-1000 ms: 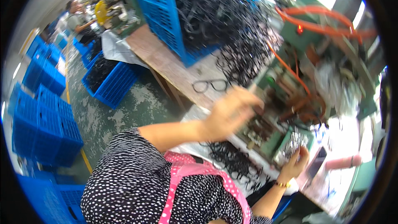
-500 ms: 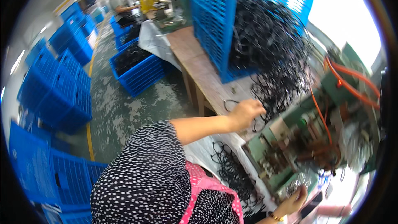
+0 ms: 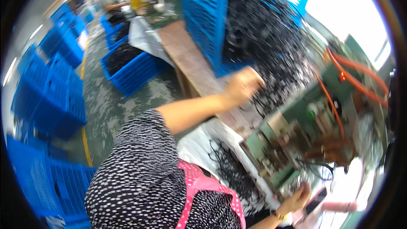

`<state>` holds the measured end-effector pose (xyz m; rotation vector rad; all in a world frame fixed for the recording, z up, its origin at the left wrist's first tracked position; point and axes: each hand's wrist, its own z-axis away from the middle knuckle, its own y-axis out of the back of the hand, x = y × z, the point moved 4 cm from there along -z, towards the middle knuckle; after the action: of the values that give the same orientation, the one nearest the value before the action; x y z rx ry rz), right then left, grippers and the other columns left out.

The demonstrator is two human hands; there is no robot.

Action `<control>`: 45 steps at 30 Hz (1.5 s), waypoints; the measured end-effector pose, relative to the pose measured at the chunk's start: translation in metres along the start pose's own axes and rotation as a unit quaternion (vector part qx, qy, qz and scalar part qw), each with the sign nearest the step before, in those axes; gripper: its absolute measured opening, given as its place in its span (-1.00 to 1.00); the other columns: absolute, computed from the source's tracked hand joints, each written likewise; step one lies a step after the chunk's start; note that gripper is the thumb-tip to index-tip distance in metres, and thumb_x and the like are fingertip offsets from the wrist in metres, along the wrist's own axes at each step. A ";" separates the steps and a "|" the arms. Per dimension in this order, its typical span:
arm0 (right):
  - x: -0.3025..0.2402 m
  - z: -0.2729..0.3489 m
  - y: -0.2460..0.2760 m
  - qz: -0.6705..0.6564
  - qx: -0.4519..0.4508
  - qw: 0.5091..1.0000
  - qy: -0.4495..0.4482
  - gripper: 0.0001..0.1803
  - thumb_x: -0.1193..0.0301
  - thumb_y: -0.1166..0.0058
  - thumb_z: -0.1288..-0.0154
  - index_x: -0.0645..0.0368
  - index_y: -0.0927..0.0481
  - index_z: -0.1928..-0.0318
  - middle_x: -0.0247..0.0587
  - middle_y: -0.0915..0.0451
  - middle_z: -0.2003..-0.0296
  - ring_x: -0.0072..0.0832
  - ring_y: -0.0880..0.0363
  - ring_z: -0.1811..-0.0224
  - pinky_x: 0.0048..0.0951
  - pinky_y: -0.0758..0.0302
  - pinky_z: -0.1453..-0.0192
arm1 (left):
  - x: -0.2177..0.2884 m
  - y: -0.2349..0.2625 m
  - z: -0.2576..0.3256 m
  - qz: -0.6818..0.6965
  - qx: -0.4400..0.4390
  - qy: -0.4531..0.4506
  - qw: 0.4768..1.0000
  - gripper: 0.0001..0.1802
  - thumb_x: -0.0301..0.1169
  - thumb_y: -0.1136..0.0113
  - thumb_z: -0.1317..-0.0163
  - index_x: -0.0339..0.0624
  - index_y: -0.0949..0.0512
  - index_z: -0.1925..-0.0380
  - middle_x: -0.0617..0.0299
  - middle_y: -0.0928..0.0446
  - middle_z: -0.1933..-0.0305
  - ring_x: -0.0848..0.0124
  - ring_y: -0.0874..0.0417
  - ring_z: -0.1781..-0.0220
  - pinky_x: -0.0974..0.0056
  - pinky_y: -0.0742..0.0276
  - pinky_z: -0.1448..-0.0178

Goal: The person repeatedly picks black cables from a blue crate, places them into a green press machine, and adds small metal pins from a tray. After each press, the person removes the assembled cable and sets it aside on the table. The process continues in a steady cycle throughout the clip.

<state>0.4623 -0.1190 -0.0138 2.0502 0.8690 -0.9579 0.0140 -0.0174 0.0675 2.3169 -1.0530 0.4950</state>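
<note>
My left hand [image 3: 243, 87] is over the near edge of a heap of thin black strips or loops [image 3: 269, 38]. Motion blurs its bent fingers, so I cannot tell whether it holds one. At the lower right my right hand [image 3: 297, 197], a band at its wrist, is beside the green bench machine [image 3: 275, 157]. Its fingers are bent together; anything between them is too small to make out. Above that hand a black loop [image 3: 325, 170] stands out at the machine, apart from the fingers. More black loops [image 3: 231, 165] lie on a white sheet [image 3: 197, 144] by my body.
The heap spills from a tipped blue crate [image 3: 203, 25] on a wooden table [image 3: 180, 40]. Orange hoses [image 3: 356, 68] cross the machine. On the floor stand a filled blue crate [image 3: 133, 74] and stacked blue crates [image 3: 51, 95]. A person [image 3: 112, 2] sits farther back.
My left hand has moved up and slightly left, nearer the heap. A black loop now shows above my right hand, which has shifted slightly. The whole view has swung a little.
</note>
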 end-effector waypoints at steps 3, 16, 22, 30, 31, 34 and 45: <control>0.009 0.003 0.000 -0.046 0.011 0.999 0.001 -0.84 0.60 -0.08 -0.44 0.32 -0.63 0.03 -0.18 -0.66 0.12 -0.46 -0.60 0.07 -0.45 -0.55 -0.08 | -0.009 0.006 0.000 0.025 0.020 0.076 0.997 -0.81 -0.67 -0.09 -0.28 -0.22 -0.65 0.24 0.19 -0.57 0.22 0.38 -0.61 0.11 0.34 -0.51 0.01; -0.032 -0.003 0.000 0.099 0.029 0.990 0.095 -0.86 0.69 -0.12 -0.27 0.28 -0.62 0.18 -0.16 -0.61 0.26 -0.31 -0.55 0.19 -0.34 -0.48 0.01 | -0.022 0.012 -0.008 0.084 0.023 0.132 0.988 -0.78 -0.28 -0.12 -0.49 -0.20 -0.54 0.26 0.28 -0.63 0.43 0.45 -0.61 0.42 0.33 -0.48 0.32; -0.032 -0.003 -0.001 0.110 0.044 0.988 0.101 -0.87 0.69 -0.13 -0.27 0.28 -0.62 0.19 -0.17 -0.61 0.27 -0.31 -0.55 0.19 -0.34 -0.47 0.01 | -0.024 0.000 -0.001 -0.149 -0.150 0.155 0.965 -0.71 -0.13 -0.04 -0.51 -0.08 -0.56 0.27 0.10 -0.63 0.53 0.06 -0.68 0.47 0.09 -0.46 0.44; -0.075 -0.010 -0.021 -0.148 0.022 0.988 -0.025 -0.82 0.72 -0.09 -0.30 0.27 -0.59 0.12 -0.29 -0.58 0.16 -0.51 -0.52 0.04 -0.49 -0.43 -0.13 | 0.086 0.013 -0.010 0.225 -0.071 0.239 0.942 -0.64 -0.16 0.07 -0.59 -0.13 -0.45 0.36 0.47 -0.39 0.41 0.73 -0.28 0.42 0.54 -0.26 0.32; -0.090 -0.010 -0.029 -0.181 -0.002 0.983 -0.008 -0.81 0.72 -0.10 -0.29 0.29 -0.58 0.12 -0.27 -0.58 0.13 -0.51 -0.51 0.01 -0.48 -0.42 -0.16 | 0.106 0.012 -0.014 0.228 -0.075 0.221 0.945 -0.73 -0.23 0.04 -0.58 -0.17 -0.46 0.24 0.44 -0.41 0.33 0.72 -0.28 0.39 0.55 -0.28 0.28; -0.122 -0.010 -0.058 -0.263 -0.035 0.964 -0.016 -0.70 0.67 -0.17 -0.27 0.27 -0.52 -0.01 -0.25 -0.58 0.09 -0.52 -0.54 0.01 -0.50 -0.43 -0.15 | 0.153 -0.005 -0.019 0.318 -0.109 0.157 0.929 -0.84 -0.41 -0.06 -0.51 -0.26 -0.49 0.05 0.34 -0.51 0.20 0.66 -0.42 0.28 0.52 -0.37 0.18; -0.151 -0.020 -0.082 -0.358 -0.098 0.926 -0.064 -0.47 0.70 -0.17 -0.27 0.32 -0.33 -0.22 -0.24 -0.60 0.12 -0.56 -0.54 0.03 -0.53 -0.46 -0.13 | 0.154 -0.028 -0.030 0.384 -0.082 0.143 0.909 -0.85 -0.46 -0.23 -0.41 -0.30 -0.58 0.10 0.21 -0.67 0.25 0.55 -0.66 0.28 0.48 -0.48 0.26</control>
<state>0.3290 -0.1004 0.0947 1.4793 1.6209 -1.2965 0.1293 -0.0718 0.1634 1.5459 -1.7544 0.9606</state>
